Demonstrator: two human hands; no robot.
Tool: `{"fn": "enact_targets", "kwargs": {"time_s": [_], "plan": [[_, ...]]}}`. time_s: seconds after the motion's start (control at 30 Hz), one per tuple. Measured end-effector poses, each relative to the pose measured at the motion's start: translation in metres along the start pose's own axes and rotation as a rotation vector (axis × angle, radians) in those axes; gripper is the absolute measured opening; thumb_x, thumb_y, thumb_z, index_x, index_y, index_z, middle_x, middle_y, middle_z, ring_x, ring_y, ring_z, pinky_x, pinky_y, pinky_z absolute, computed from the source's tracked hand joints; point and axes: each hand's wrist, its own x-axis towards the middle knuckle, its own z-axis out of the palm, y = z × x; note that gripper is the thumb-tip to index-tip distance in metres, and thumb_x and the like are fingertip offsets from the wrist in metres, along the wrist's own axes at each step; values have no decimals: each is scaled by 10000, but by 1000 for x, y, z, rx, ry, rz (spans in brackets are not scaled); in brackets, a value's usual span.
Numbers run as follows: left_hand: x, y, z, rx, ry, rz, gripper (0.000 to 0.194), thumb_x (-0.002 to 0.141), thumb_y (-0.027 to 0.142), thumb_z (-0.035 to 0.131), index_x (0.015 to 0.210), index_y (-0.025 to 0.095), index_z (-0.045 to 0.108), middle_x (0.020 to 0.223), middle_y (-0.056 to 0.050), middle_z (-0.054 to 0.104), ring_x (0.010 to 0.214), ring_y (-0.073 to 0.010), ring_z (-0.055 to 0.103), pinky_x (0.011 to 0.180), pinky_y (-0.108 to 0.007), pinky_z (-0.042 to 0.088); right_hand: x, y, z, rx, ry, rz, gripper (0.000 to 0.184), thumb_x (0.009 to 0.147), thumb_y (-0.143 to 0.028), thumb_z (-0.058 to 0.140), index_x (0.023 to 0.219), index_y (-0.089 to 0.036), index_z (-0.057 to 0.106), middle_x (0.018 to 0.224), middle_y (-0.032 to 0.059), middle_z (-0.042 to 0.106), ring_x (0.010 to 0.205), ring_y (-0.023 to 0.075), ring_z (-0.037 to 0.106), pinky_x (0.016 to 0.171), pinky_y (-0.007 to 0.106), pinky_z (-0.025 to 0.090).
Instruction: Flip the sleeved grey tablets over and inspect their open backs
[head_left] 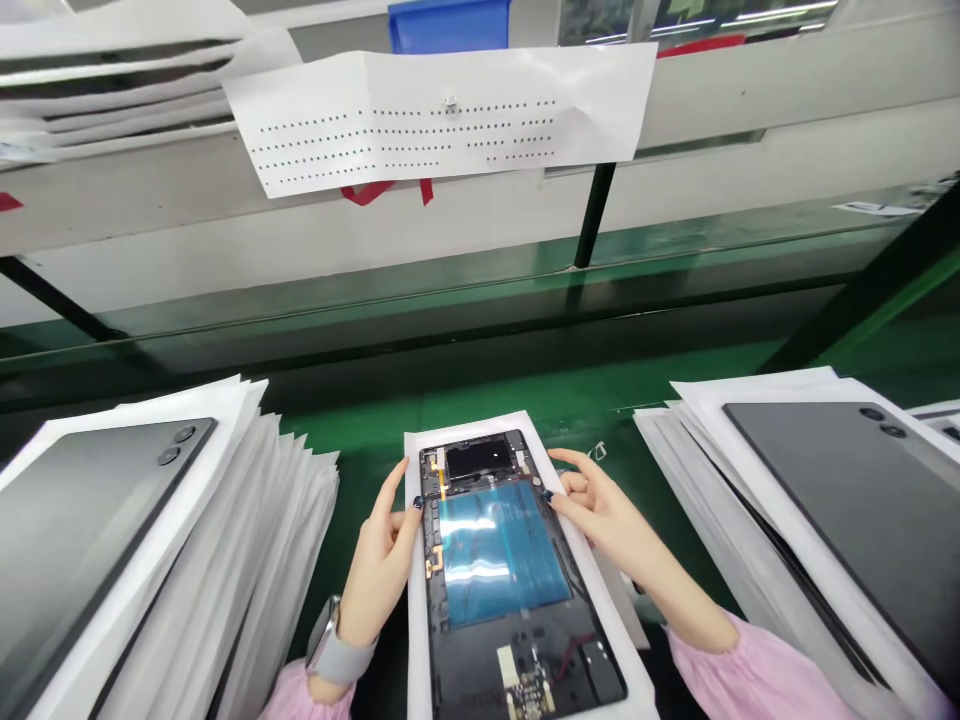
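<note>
In the middle of the head view is a tablet without its back cover (499,550), lying on a white foam sheet (416,660). A blue film covers much of its inside, and a circuit board shows near the bottom. My left hand (382,560) grips the left edge of tablet and sheet, thumb on top. On the opposite edge my right hand (600,510) grips in the same way, its thumb at the tablet's rim. Fingers beneath the sheet are partly hidden.
At left, a stack of white sheets (255,520) has a grey tablet cover (105,520) on top. Another stack (697,480) with a grey cover (847,500) stands at right. Behind, a dotted white paper (442,120) hangs on a ledge below a blue bin (450,25).
</note>
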Motion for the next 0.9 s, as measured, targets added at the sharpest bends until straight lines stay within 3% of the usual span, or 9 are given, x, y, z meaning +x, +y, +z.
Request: {"fn": "enact_targets", "kwargs": {"time_s": [0.13, 0.23, 0.4, 0.53, 0.63, 0.7, 0.73, 0.83, 0.9], "plan": [[1, -15, 3, -14, 9, 12, 655, 965, 546, 450, 1481, 143, 421, 542, 104, 333, 503, -136, 259, 501, -279, 212, -6, 8, -22, -302, 233, -56, 382, 875, -373, 466, 1169, -178, 611, 824, 52, 641, 636, 209, 591, 566, 332, 484], [2, -24, 7, -60, 12, 15, 667, 970, 559, 420, 1498, 152, 399, 545, 84, 417, 485, -152, 345, 499, -282, 278, -11, 19, -36, -545, 347, -103, 384, 878, -329, 442, 1156, -194, 670, 1086, 131, 684, 771, 275, 646, 602, 393, 505], [3, -32, 11, -122, 30, 38, 611, 979, 502, 420, 1496, 177, 417, 578, 55, 520, 533, -193, 470, 556, -310, 395, -6, 44, -40, -779, 368, -200, 452, 902, -280, 394, 1239, -160, 670, 1231, 182, 679, 1049, 381, 657, 688, 489, 584], [4, -38, 12, -155, 15, 48, 550, 1010, 418, 375, 1504, 179, 406, 667, 38, 589, 594, -185, 476, 645, -319, 418, 2, 57, -34, -852, 299, -297, 443, 911, -225, 397, 1259, -175, 665, 1223, 155, 699, 1062, 336, 683, 740, 456, 624], [5, -43, 14, -179, -1, 39, 555, 1020, 408, 366, 1524, 175, 371, 636, 56, 568, 559, -177, 445, 604, -309, 400, 4, 60, -27, -953, 262, -454, 411, 946, -188, 391, 1254, -188, 663, 1227, 121, 707, 1088, 290, 693, 779, 392, 637], [6, -46, 15, -192, 2, 42, 546, 1023, 406, 373, 1525, 192, 370, 776, 16, 671, 638, -187, 536, 662, -313, 447, 3, 61, -23, -1010, 268, -570, 379, 965, -171, 379, 1205, -193, 672, 1185, 104, 723, 1060, 270, 707, 764, 367, 640], [6, -47, 15, -198, 7, 50, 536, 1021, 407, 378, 1516, 199, 386, 950, -26, 724, 770, -202, 607, 755, -322, 478, 3, 63, -22, -1020, 273, -614, 366, 968, -165, 375, 1179, -197, 673, 1157, 96, 730, 1036, 264, 714, 758, 365, 640], [7, -48, 16, -204, 33, 72, 526, 1010, 443, 393, 1478, 209, 448, 1431, -95, 601, 1192, -253, 590, 1040, -364, 424, 0, 71, -20, -1002, 264, -692, 369, 980, -172, 364, 1237, -208, 627, 1123, 87, 732, 988, 266, 719, 787, 403, 625], [8, -49, 17, -197, 41, 64, 546, 1000, 477, 397, 1473, 213, 467, 1406, -103, 629, 1148, -268, 627, 1034, -391, 450, -1, 84, -21, -940, 250, -696, 385, 988, -205, 373, 1302, -226, 595, 1147, 92, 718, 1001, 292, 705, 832, 457, 600]]}}
